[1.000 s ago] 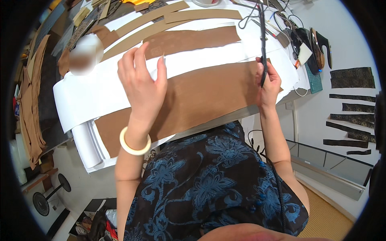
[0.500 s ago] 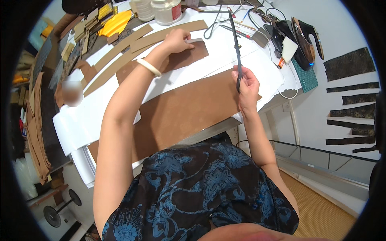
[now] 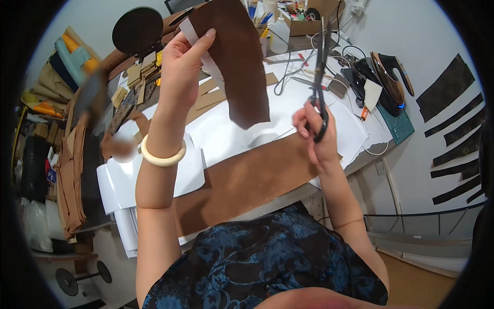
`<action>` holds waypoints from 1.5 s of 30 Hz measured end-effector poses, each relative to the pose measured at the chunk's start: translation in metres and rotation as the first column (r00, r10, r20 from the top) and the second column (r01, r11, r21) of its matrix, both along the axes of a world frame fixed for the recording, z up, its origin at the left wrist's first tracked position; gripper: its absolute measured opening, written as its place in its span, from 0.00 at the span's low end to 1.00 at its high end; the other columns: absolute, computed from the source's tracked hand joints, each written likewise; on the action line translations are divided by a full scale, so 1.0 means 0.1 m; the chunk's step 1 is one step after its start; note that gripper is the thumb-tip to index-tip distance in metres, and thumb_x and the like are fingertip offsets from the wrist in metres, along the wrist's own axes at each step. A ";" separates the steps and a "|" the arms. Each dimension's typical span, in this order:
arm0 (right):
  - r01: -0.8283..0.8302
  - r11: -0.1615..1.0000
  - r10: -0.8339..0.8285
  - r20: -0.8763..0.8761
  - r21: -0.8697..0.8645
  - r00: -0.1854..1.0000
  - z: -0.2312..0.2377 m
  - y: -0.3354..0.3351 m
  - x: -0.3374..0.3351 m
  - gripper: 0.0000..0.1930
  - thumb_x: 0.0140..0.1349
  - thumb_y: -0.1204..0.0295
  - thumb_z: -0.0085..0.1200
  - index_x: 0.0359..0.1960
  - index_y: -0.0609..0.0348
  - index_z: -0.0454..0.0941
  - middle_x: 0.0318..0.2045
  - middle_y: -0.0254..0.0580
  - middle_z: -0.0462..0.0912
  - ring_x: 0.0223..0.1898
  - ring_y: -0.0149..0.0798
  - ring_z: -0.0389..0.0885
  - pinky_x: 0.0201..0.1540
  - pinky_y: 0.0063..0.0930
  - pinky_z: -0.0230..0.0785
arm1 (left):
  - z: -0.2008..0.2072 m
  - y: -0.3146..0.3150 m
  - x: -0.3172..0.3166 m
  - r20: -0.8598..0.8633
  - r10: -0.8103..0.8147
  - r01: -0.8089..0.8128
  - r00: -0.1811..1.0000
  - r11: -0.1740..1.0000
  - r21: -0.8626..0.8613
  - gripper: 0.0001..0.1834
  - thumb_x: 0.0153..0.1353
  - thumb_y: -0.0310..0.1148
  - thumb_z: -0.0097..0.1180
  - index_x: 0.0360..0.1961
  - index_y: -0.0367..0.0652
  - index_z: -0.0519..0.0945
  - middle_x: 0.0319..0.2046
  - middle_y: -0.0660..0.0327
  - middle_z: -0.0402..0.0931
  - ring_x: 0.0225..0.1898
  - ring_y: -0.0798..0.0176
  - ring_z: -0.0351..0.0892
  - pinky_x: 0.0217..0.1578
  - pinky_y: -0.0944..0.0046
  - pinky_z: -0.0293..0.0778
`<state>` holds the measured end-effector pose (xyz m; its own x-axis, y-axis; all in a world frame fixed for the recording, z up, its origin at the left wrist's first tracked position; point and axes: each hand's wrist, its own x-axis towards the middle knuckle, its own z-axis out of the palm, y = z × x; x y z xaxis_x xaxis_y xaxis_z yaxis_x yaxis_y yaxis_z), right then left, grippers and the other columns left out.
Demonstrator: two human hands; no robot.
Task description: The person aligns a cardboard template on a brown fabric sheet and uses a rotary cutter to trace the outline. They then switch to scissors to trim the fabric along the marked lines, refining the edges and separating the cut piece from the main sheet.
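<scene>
My left hand (image 3: 181, 69), with a cream bangle (image 3: 162, 158) on its forearm, is closed on a dark brown piece of leather (image 3: 236, 67). Lifted above the table, the piece hangs downward, and a pale strip (image 3: 189, 32) shows between it and my thumb. In my right hand (image 3: 321, 136) is a pair of black scissors (image 3: 320, 77), blades pointing up and away from me and looking nearly closed. Beneath both hands, a large brown sheet of leather (image 3: 257, 172) lies along the near table edge, on white paper (image 3: 234, 116).
Tan strips (image 3: 210, 100) lie behind the held piece. At the right stand an iron (image 3: 388, 77) and a green cutting mat (image 3: 395, 123), with cables around. A squeeze bottle (image 3: 279, 37) and a cardboard box (image 3: 311, 23) are at the back. Scrap pieces (image 3: 139, 72) cover the far left.
My left hand has raised the brown leather piece off the table toward the upper left. The scissors remain in my right hand, which has shifted slightly right. The view has tilted up.
</scene>
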<state>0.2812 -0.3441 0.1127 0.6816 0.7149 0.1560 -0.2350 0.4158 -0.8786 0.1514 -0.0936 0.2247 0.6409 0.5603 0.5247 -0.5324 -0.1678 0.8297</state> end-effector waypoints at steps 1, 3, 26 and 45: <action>-0.073 0.997 0.073 -0.039 0.007 0.997 0.04 0.11 -0.04 0.16 0.73 0.60 0.61 0.41 0.56 0.67 0.33 0.51 0.85 0.21 0.23 0.71 0.22 0.18 0.59 | -0.01 -0.07 -0.05 0.037 0.033 -0.034 0.999 0.999 0.002 0.11 0.73 0.31 0.63 0.52 0.38 0.84 0.44 0.62 0.87 0.46 0.68 0.86 0.47 0.69 0.80; -0.237 0.970 0.241 -0.130 0.048 0.962 0.14 0.35 -0.13 0.19 0.75 0.52 0.58 0.38 0.52 0.65 0.38 0.61 0.89 0.20 0.25 0.72 0.21 0.19 0.59 | -0.15 -0.27 -0.13 0.093 0.160 -0.169 0.983 0.981 0.099 0.10 0.71 0.29 0.64 0.51 0.38 0.86 0.45 0.60 0.87 0.46 0.67 0.86 0.48 0.68 0.79; -0.280 0.893 0.255 -0.117 -0.352 0.960 -0.85 -0.54 -0.42 0.22 0.50 0.77 0.77 0.36 0.53 0.71 0.30 0.23 0.70 0.31 0.21 0.71 0.34 0.16 0.67 | -1.84 -1.60 -0.93 -0.277 -0.162 -0.040 0.947 0.796 -0.604 0.25 0.69 0.25 0.57 0.65 0.42 0.65 0.54 0.53 0.75 0.55 0.61 0.79 0.55 0.61 0.80; 0.044 0.991 -0.004 0.294 -0.130 0.956 -0.26 -0.35 -0.18 0.13 0.74 0.68 0.60 0.46 0.58 0.68 0.41 0.56 0.88 0.20 0.19 0.66 0.22 0.14 0.58 | -1.02 -0.65 -0.79 -0.249 0.004 -0.188 0.968 0.667 -0.721 0.19 0.74 0.40 0.61 0.56 0.37 0.82 0.52 0.61 0.82 0.54 0.64 0.80 0.57 0.57 0.77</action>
<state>0.2628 -0.3790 0.0865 0.6375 0.7270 0.2551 0.0491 0.2921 -0.9551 0.0720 -0.1582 0.1226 0.6011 0.7672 -0.2240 -0.3485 0.5039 0.7903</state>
